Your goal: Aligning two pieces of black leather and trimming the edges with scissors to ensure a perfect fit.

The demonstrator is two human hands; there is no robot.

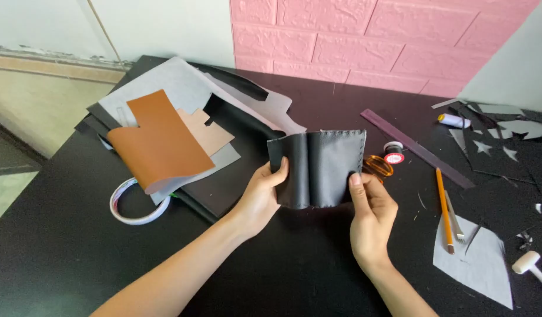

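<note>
Both hands held a black wallet (318,169) above the tabletop (77,252): left hand (260,196) clamped on its folded edge, right hand (371,214) pinching the stitched edge. A loose pinch could let the wallet spring open or drop.

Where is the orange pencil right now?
In the head view, the orange pencil lies on the black table, right of the right hand, between the long dark ruler and a grey paper scrap.
</note>
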